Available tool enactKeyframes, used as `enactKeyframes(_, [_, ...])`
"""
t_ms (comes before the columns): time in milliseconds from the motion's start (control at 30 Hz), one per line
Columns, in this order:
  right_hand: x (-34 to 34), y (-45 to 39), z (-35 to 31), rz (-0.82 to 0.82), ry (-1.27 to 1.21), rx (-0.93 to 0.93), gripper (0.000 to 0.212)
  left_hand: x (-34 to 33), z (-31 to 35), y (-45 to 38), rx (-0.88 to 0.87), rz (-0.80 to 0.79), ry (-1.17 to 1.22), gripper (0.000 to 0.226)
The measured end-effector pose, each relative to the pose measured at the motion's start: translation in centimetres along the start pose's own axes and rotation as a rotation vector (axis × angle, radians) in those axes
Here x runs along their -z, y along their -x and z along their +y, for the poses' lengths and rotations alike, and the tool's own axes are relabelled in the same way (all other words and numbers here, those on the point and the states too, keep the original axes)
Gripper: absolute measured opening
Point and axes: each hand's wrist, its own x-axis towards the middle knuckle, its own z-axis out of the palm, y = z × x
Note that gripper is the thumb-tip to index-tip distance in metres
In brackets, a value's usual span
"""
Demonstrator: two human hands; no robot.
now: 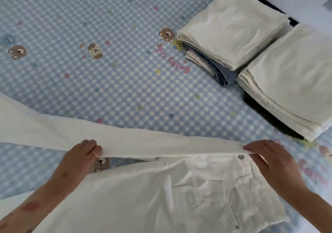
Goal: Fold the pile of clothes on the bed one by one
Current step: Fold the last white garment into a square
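A pair of white trousers [179,193] lies spread on the bed [125,88] at the near edge of the view, its waist to the right, where a metal button [240,156] shows near the waistband. One leg [125,141] is lifted above the rest of the garment and stretches as a long band leftward across the bed, held taut between the two hands. The left hand [86,153], with a ring [95,154] on one finger, has its grip closed on the near edge of that leg, fingers curled over the cloth. The right hand [269,159] pinches the same band at the waist end, thumb below and fingers above.

Farther back on the right stand two stacks of folded clothes. The far stack [231,27] has a white piece on top, with blue denim [222,74] and a striped piece under it. The near stack [291,81], just beside it, is white on top with something dark [269,117] at the bottom. The bed sheet is blue and white check, printed with little bears and pink lettering.
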Motion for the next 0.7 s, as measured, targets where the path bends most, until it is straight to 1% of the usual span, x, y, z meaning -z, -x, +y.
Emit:
enactKeyframes(33, [0.2,1.7,-0.5,-0.024,0.008,0.024,0.029,-0.2,1.2,2.2,-0.013,-0.007,0.004,0.013])
enactKeyframes(100, [0.3,4.4,-1.1,-0.059,0.013,0.064,0.037,-1.1,3.2,5.9,-0.016,-0.007,0.008,0.019])
enactKeyframes(167, [0.2,7.0,-1.6,-0.07,0.015,0.119,0.056,-1.9,5.3,9.2,-0.02,-0.003,0.016,0.03])
enactKeyframes(233, [0.1,9.5,-1.7,-0.102,0.013,0.155,0.062,-2.6,7.0,12.1,-0.035,0.009,0.025,0.033])
enactKeyframes(267, [0.1,10.7,-1.7,-0.12,0.017,0.172,0.06,-2.9,8.0,13.4,-0.046,0.011,0.029,0.034])
enactKeyframes(367, [-0.4,14.7,-1.0,-0.167,0.027,0.244,0.041,-4.3,10.9,17.4,-0.073,-0.022,0.054,0.041])
enactKeyframes(467, [-1.4,18.5,-0.5,-0.252,0.068,0.309,0.044,-6.4,14.0,20.4,-0.032,-0.013,0.059,0.032])
enactKeyframes(500, [-1.9,19.4,-0.6,-0.295,0.086,0.322,0.036,-7.1,14.6,21.1,-0.001,-0.017,0.063,0.032])
enactKeyframes(567, [-2.6,20.5,-1.1,-0.365,0.141,0.317,0.01,-8.4,15.5,22.0,0.063,-0.057,0.076,0.039])
enactKeyframes(633, [-3.2,20.8,-1.7,-0.42,0.138,0.253,0.021,-8.9,16.2,22.5,0.147,-0.141,0.087,0.038])
enactKeyframes(667, [-3.2,20.9,-2.1,-0.428,0.136,0.218,0.017,-8.9,16.6,22.7,0.195,-0.209,0.107,0.045])
enactKeyframes(700, [-3.4,20.9,-2.4,-0.422,0.115,0.21,0.022,-9.0,16.9,23.0,0.233,-0.27,0.143,0.062])
